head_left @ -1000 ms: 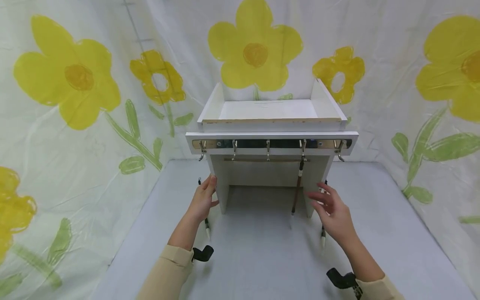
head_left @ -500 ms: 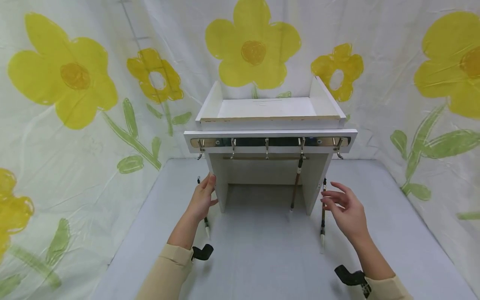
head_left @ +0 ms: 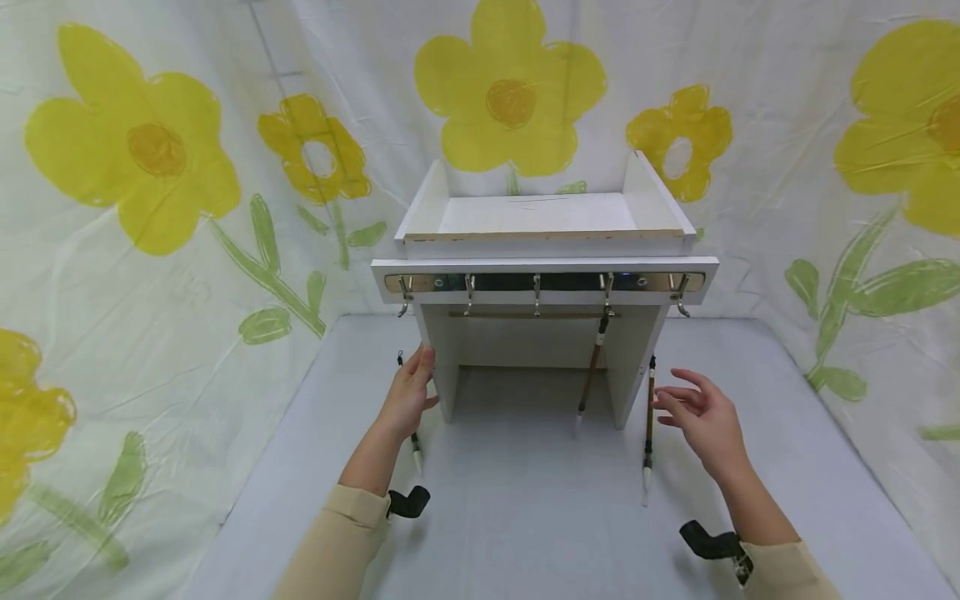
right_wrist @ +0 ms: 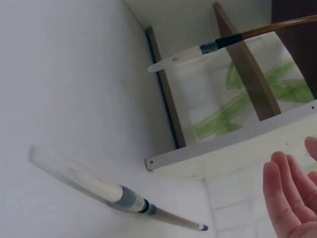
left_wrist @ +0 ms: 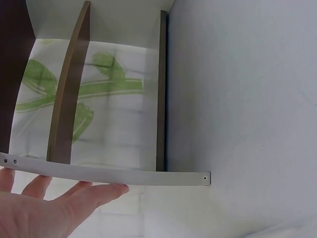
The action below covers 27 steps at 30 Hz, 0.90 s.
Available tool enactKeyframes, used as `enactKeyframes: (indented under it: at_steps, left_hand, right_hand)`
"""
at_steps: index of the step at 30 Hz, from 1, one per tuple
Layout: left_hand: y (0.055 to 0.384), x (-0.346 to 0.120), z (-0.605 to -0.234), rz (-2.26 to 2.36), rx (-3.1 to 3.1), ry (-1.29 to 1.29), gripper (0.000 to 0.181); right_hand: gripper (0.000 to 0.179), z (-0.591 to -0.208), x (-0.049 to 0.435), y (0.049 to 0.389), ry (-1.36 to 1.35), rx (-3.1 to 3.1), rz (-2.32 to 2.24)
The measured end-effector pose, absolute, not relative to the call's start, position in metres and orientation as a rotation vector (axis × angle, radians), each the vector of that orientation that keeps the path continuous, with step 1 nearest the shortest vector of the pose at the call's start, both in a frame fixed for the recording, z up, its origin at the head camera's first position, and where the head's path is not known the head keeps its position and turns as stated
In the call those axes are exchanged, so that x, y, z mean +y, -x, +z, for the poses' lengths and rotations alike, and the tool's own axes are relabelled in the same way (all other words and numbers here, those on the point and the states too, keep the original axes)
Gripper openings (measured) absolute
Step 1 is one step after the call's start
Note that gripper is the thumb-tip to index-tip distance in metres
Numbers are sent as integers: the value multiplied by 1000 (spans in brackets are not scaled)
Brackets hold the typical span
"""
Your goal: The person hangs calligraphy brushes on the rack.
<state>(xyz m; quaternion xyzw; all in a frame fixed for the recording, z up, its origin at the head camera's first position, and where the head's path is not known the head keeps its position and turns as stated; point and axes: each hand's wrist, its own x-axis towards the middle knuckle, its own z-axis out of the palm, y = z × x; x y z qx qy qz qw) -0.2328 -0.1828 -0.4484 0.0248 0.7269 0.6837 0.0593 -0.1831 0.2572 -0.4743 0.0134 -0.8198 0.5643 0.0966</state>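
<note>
A white shelf unit (head_left: 551, 264) stands ahead, with a metal hook rail (head_left: 502, 282) along its front. From one hook hangs a calligraphy brush (head_left: 592, 364) with a brown handle and a pale tip. My left hand (head_left: 405, 396) rests against the unit's left side panel (left_wrist: 124, 177), fingers extended along its outer face. A second brush (head_left: 648, 421) lies on the table right of the unit. Beside it hovers my right hand (head_left: 708, 421), fingers loosely bent and apart from the brush in the right wrist view. Partly hidden behind my left hand lies a third brush (head_left: 416, 450).
An open tray-like top (head_left: 536, 215) with raised sides forms the unit's upper level. The grey-white table (head_left: 525, 517) runs back to a curtain (head_left: 780, 92) printed with yellow flowers. Several hooks (head_left: 537, 296) on the rail carry nothing.
My right hand has moved to the right, away from the unit's right panel and past the brush lying there. The hanging brush has swung slightly leftward. My left hand stays at the left panel.
</note>
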Motion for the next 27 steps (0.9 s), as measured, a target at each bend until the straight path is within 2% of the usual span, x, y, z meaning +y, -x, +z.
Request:
enactKeyframes:
  at_steps: [10, 27]
  left_hand:
    - [234, -183, -448, 2073, 2207, -78, 78]
    - [234, -181, -448, 2075, 2207, -60, 76]
  right_hand:
    - [63, -488, 266, 201, 150, -2506, 1802]
    - [59, -520, 269, 225, 342, -2732, 1610]
